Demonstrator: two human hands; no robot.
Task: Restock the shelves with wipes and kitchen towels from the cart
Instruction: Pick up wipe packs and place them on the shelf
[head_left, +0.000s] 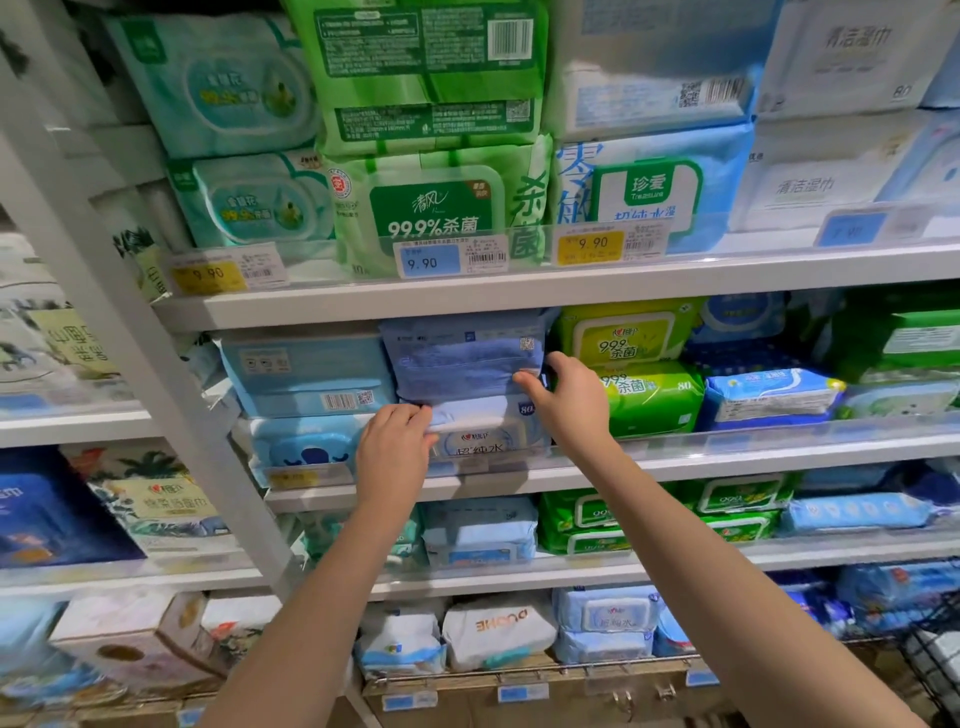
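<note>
Wipes shelf (753, 465): blue wipes pack (462, 358) is pinched at its edge by right hand (571, 400), left hand (395, 441) fingers (413, 414) curled beneath; it should be slid in level.

Both bare arms reach forward; left hand (397, 441) with bent fingers, right hand (571, 400) higher, pinching blue pack (462, 358)

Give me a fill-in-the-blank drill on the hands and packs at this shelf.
1. The right hand grips the top pack, whose colour is ____.
2. The left hand holds the white pack lying directly ____ the top pack.
3. The neighbouring packs just right of the right hand are ____.
Missing words: blue; under; green.
</note>
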